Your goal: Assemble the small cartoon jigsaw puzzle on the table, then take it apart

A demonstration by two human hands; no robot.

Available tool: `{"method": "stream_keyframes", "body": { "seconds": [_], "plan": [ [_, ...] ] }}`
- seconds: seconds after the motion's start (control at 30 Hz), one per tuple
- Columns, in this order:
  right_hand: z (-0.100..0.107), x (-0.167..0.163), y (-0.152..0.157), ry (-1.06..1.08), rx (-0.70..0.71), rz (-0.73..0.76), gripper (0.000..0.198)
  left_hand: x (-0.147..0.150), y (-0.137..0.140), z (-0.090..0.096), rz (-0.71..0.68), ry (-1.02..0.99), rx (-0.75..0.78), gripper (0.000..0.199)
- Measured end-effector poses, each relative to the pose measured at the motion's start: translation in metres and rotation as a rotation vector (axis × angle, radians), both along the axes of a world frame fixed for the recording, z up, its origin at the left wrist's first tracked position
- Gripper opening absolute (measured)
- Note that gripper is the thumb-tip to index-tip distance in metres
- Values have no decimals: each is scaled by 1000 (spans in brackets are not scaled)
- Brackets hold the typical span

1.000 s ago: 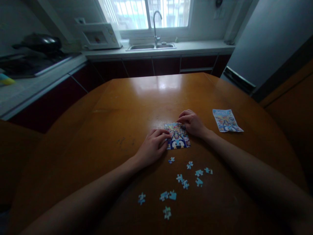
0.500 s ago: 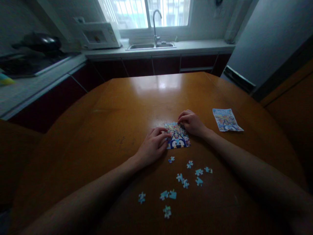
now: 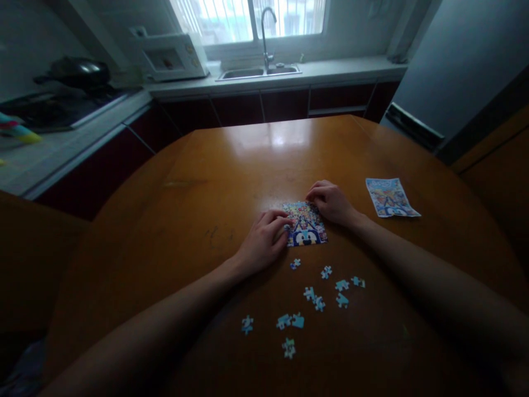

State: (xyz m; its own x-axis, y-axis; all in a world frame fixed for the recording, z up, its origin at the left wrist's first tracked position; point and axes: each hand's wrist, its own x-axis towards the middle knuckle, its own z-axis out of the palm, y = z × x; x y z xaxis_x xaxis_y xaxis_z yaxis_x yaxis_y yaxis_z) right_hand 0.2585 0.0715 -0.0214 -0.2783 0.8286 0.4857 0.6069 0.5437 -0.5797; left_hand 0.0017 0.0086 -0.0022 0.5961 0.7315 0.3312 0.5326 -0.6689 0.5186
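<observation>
Puzzle (image 3: 306,225) looks mostly joined; loose pieces (image 3: 298,321) remain. Your left fingers (image 3: 281,221) and right fingers (image 3: 316,191) meet its edges; I cannot tell their grip.

Glossy wood, printed card, bright metal

The table (image 3: 185,212) is wood with a smooth, glossy varnish, dulled by scuffs on its left part. The jigsaw puzzle (image 3: 306,227) and loose puzzle pieces (image 3: 298,321) look like printed card. The leaflet (image 3: 389,194) is thin, creased paper. The faucet (image 3: 263,33) is shiny metal; the refrigerator (image 3: 467,71) looks smooth and satiny.
</observation>
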Motion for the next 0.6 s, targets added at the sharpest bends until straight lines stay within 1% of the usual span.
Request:
{"method": "stream_keyframes", "body": {
  "seconds": [0.27, 0.43, 0.6],
  "plan": [
    [-1, 1, 0, 13, -15, 6, 25, 0, 0, -3, -4, -4, 9, 22],
    [-1, 1, 0, 19, -7, 12, 24, 0, 1, -2, -2, -8, 13, 21],
    [1, 0, -1, 21, -30, 0, 25, 0, 1, -1, -8, -1, 8, 20]
  ]
}}
